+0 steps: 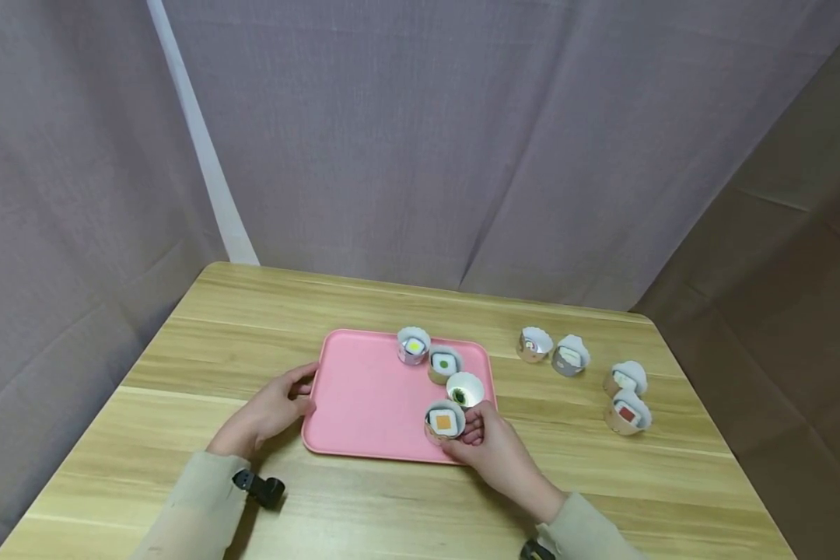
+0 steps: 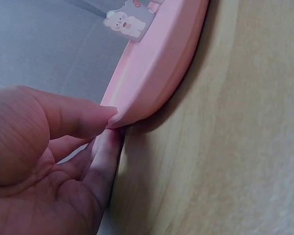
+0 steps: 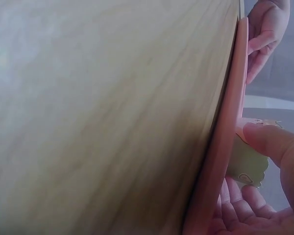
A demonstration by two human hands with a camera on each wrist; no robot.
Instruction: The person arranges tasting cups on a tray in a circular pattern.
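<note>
A pink tray point(image 1: 364, 397) lies on the wooden table. My left hand point(image 1: 274, 408) pinches its left rim, the thumb point(image 2: 83, 117) on top and fingers underneath in the left wrist view. At the tray's front right corner, my right hand point(image 1: 497, 451) grips a paper baking cup point(image 1: 443, 422) with an orange square on a white piece inside; its thumb presses the cup's wall point(image 3: 250, 164) in the right wrist view. Behind it on the tray stand a cup with dark green bits point(image 1: 465, 389), a green-dot cup point(image 1: 446, 364) and a yellow-dot cup point(image 1: 413, 346).
Right of the tray, several more paper cups stand on the table point(image 1: 364, 505): a patterned one point(image 1: 534, 344), a grey one point(image 1: 570, 358), one with a pale piece point(image 1: 626, 378) and one with a red square point(image 1: 628, 414). Grey curtains point(image 1: 392, 155) hang behind the table.
</note>
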